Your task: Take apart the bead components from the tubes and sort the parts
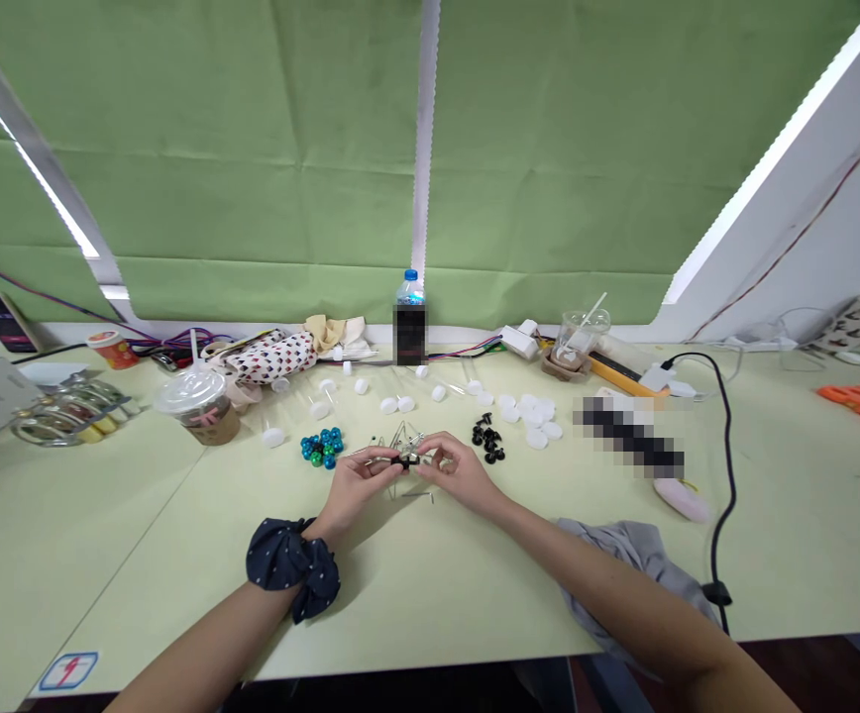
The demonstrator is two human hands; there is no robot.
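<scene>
My left hand (356,487) is closed in a pinch on a small black part (404,461); its exact kind is too small to make out. From the other side, the closed fingertips of my right hand (464,475) meet at the right end of the same part. Just behind the fingers lie several thin bent metal rods (403,434), partly hidden by the hands. One more metal rod (419,494) rests on the table in front. Left of the hands is a cluster of shiny blue and green balls (322,448). Several black knob-like pieces (487,440) lie to the right.
White round caps (534,416) and clear tubes with white lids (273,434) are spread behind. A lidded drink cup (203,408) stands left, a water bottle (410,322) at the back. A black cable (728,465) and a grey cloth (623,555) lie right.
</scene>
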